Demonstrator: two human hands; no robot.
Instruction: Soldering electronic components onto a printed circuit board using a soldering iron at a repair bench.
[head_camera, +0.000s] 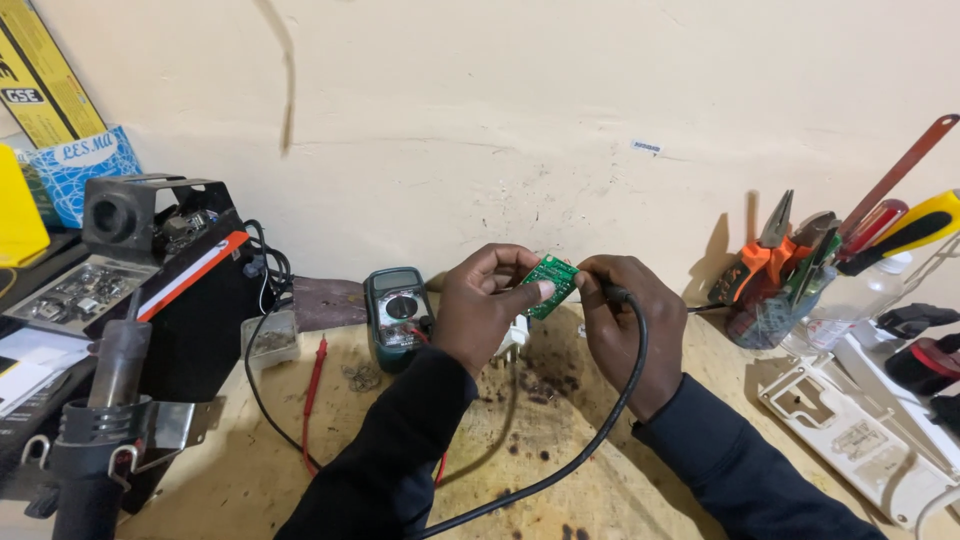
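Pinching circuit board (551, 284) between fingertips (541, 291)

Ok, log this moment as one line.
left hand: grips green circuit board | right hand: grips black probe lead at board | multimeter: on bench

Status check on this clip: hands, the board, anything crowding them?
Left hand pinches small green circuit board, raised over bench. Right hand grips black-cabled tool at board's edge. Green multimeter just left; red probe lying loose; nothing between hands.
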